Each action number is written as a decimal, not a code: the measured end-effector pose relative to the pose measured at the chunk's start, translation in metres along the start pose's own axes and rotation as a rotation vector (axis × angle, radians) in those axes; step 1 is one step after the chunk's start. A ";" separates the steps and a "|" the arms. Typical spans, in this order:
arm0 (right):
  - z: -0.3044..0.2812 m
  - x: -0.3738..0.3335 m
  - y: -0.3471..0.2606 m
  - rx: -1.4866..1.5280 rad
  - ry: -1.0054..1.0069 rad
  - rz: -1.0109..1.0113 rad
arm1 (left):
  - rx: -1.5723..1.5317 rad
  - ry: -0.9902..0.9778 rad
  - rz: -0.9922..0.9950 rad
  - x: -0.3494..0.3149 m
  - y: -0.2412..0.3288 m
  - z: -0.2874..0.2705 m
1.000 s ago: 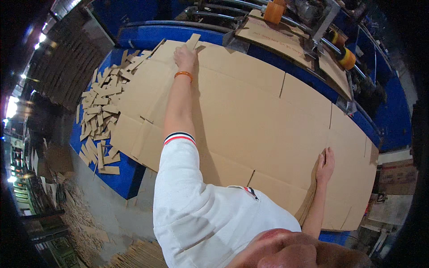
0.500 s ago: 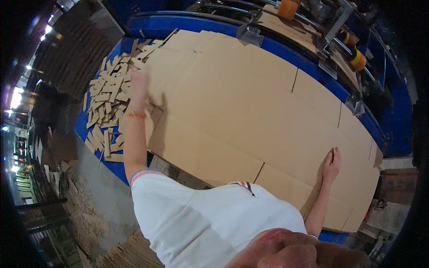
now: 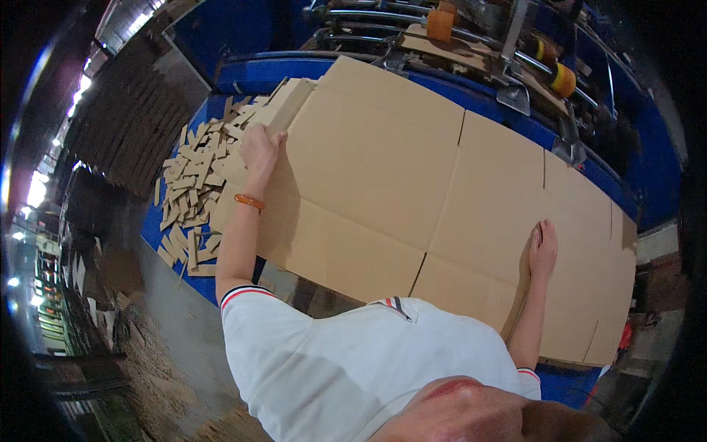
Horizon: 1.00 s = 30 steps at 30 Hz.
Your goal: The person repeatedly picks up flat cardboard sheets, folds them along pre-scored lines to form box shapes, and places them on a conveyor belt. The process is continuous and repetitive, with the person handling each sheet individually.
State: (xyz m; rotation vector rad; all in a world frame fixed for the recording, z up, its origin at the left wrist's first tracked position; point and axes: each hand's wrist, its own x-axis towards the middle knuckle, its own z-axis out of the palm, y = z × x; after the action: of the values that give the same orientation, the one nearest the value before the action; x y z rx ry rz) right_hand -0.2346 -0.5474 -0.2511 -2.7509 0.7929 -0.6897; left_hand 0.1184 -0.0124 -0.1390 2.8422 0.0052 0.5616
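Note:
A large flat brown cardboard sheet (image 3: 375,140), slotted and creased, stretches across the blue table before me. At its left end my left hand (image 3: 261,149) is closed on the edge, thumb on top, and the sheet looks slightly raised there. My right hand (image 3: 543,250) rests on the right part of the sheet with its fingers stretched out, gripping nothing. Left of my left hand, many small cardboard strips (image 3: 195,177) lie in a loose heap. The underside of the sheet and the tips of my left fingers are hidden.
Along the far side runs a blue machine with metal bars and orange rollers (image 3: 440,26); more cardboard (image 3: 449,50) lies beneath them. A blue table edge (image 3: 158,232) shows at the left. Brown stacks (image 3: 103,110) stand further left, and scraps (image 3: 155,376) litter the floor.
My left hand has come from the strip heap to the sheet's left edge and closed on it. The sheet has shifted and turned slightly; my right hand stays on it.

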 end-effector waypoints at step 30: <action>-0.101 -0.276 0.187 1.416 1.236 1.058 | -0.862 -0.035 -0.056 -0.115 -0.001 -0.107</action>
State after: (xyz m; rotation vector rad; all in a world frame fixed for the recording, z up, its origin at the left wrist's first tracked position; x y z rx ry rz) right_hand -0.5746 -0.5598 -0.3260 -0.3532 1.0500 -1.6384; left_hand -0.0282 0.0082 -0.0869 2.0027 -0.1298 0.3724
